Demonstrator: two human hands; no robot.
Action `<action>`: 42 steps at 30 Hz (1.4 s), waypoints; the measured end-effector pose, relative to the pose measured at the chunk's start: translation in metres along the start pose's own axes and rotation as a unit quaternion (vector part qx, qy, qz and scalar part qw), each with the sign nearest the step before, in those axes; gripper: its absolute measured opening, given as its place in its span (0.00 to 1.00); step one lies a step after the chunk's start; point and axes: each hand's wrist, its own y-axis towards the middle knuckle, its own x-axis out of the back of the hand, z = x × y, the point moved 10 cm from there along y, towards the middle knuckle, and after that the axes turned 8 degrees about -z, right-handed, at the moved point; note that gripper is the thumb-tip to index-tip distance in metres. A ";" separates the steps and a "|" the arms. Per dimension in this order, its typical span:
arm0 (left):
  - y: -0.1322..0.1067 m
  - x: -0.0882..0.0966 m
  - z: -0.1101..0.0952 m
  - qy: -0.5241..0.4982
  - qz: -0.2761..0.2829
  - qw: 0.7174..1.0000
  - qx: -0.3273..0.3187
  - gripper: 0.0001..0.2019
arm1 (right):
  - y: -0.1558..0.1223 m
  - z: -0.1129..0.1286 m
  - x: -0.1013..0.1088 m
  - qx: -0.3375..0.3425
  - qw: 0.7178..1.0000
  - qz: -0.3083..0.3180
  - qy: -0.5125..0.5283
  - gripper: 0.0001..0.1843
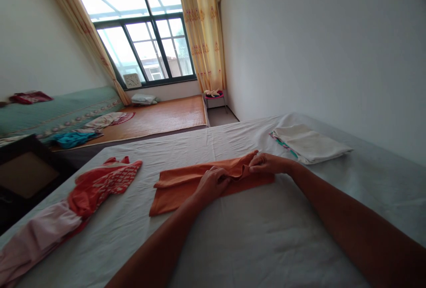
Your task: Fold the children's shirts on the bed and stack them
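Note:
An orange cloth [176, 186] lies partly folded on the white bed sheet [253, 239] in front of me. My left hand [213, 181] is closed on a fold near the cloth's middle. My right hand [266, 163] pinches the cloth's upper right corner, which is lifted slightly off the sheet. Both forearms reach in from the bottom of the view.
A red patterned garment [103, 183] and a pink one [36, 234] lie at the left. A stack of folded white cloth [309, 144] sits at the right by the wall. Beyond the bed are a wooden platform [159, 117], a small stool [214, 97] and a window.

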 end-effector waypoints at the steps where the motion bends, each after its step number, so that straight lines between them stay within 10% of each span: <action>1: 0.002 -0.001 0.007 0.000 -0.010 0.999 0.034 0.06 | 0.001 -0.004 0.002 -0.015 1.000 -0.013 -0.001 0.20; 7: 0.006 -0.006 0.029 0.000 -0.057 0.986 0.154 0.10 | 0.007 -0.027 0.009 -0.077 0.994 -0.077 -0.018 0.13; 12: 0.007 0.006 0.022 0.078 -0.097 0.984 0.128 0.17 | 0.004 -0.025 0.020 -0.123 0.950 -0.138 -0.251 0.12; 16: 0.004 0.013 -0.002 0.132 -0.119 0.984 0.028 0.08 | 0.005 0.036 0.009 -0.001 0.897 -0.243 -0.368 0.15; 19: -0.002 -0.002 -0.019 0.137 -0.070 0.986 -0.058 0.11 | 0.012 0.064 -0.041 0.114 0.910 -0.184 -0.352 0.19; 23: -0.012 -0.026 -0.015 0.136 0.014 0.988 -0.075 0.18 | 0.018 0.033 -0.071 0.090 0.928 -0.109 -0.346 0.27; 31: -0.015 -0.032 -0.004 0.135 0.073 0.988 -0.012 0.25 | 0.013 -0.028 -0.028 -0.027 0.900 -0.131 -0.414 0.32; 36: -0.009 0.000 0.040 0.156 0.020 0.984 0.081 0.25 | 0.013 -0.031 -0.029 -0.046 0.898 -0.136 -0.417 0.31; 42: -0.021 0.013 0.090 0.241 0.086 0.955 0.147 0.27 | 0.013 -0.035 -0.029 -0.058 0.895 -0.131 -0.423 0.32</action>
